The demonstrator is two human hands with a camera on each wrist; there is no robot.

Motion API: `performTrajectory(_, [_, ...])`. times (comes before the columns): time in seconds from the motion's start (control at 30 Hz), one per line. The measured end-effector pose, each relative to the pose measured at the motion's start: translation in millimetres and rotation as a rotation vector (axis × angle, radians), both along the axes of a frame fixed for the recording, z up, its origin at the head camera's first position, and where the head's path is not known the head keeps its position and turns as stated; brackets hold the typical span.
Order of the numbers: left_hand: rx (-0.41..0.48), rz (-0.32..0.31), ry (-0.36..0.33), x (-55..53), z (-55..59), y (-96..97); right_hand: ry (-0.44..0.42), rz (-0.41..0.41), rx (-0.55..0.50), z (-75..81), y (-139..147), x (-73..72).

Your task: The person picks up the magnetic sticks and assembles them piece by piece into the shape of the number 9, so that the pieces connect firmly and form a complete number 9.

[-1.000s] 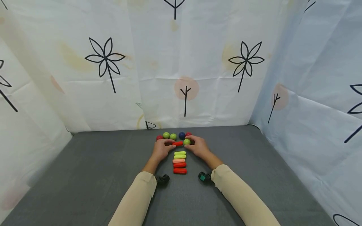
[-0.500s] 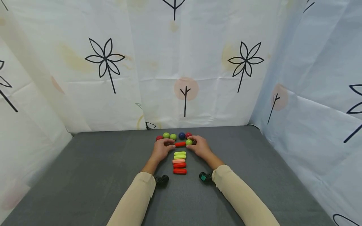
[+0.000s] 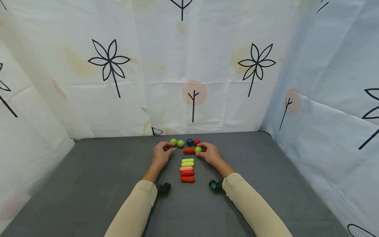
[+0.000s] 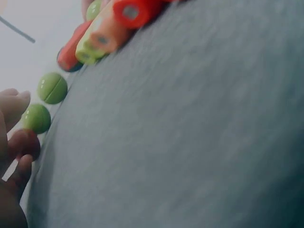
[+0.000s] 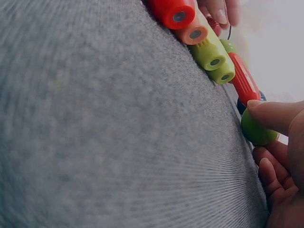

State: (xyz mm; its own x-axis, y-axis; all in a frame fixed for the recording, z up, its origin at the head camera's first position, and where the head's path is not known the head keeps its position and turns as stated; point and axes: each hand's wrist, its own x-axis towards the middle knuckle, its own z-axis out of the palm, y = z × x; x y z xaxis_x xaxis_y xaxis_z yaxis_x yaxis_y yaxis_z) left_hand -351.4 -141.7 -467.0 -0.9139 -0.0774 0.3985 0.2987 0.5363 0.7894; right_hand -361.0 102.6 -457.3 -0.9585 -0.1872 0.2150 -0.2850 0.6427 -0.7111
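Observation:
My right hand (image 3: 211, 154) holds a green ball (image 3: 198, 149) between thumb and fingers. Touching that ball's left side is a red magnetic rod (image 3: 189, 150), seen also in the right wrist view. My left hand (image 3: 161, 154) is around a dark red ball (image 4: 24, 144), thumb near it and fingers spread beyond; whether they grip it is unclear. The head view hides this ball behind the hand. Just past the left fingertips sit two green balls (image 3: 180, 143). A blue ball (image 3: 189, 142) and a red ball (image 3: 196, 142) stand behind the rod.
A column of rods lies between the forearms: two yellow-green rods (image 3: 188, 162), a pink rod (image 3: 186, 169) and two red rods (image 3: 188, 179). The dark grey table (image 3: 118, 197) ends at a white printed cloth (image 3: 165, 65) behind and at the sides.
The right hand has drawn the green ball and the red rod slightly right. My left hand has left the rod's end and moved left, over the dark red ball.

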Motion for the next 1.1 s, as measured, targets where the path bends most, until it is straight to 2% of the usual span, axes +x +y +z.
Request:
performTrajectory(0.13, [-0.051, 0.077, 0.057, -3.3, 1.9, -8.3, -0.003, -0.004, 0.0, -0.5, 1, -0.6])
performTrajectory(0.27, [-0.138, 0.134, 0.036, -6.3, 3.5, -14.1, -0.008, -0.003, 0.004, -0.3, 1, -0.8])
performTrajectory(0.4, [-0.212, 0.138, -0.027, -8.7, 3.8, -17.5, -0.018, -0.003, 0.01, -0.6, 0, -0.9])
performTrajectory(0.57, [-0.256, 0.116, -0.073, -11.2, 3.8, -19.4, -0.026, -0.002, 0.009, -1.2, -1, -0.8])
performTrajectory(0.73, [-0.252, 0.111, -0.091, -12.1, 5.4, -19.9, -0.033, 0.006, 0.01, -2.0, -1, -1.1])
performTrajectory(1.1, [-0.155, 0.088, -0.112, -13.5, 5.7, -18.9, -0.048, -0.008, 0.0, 0.3, 0, -1.9])
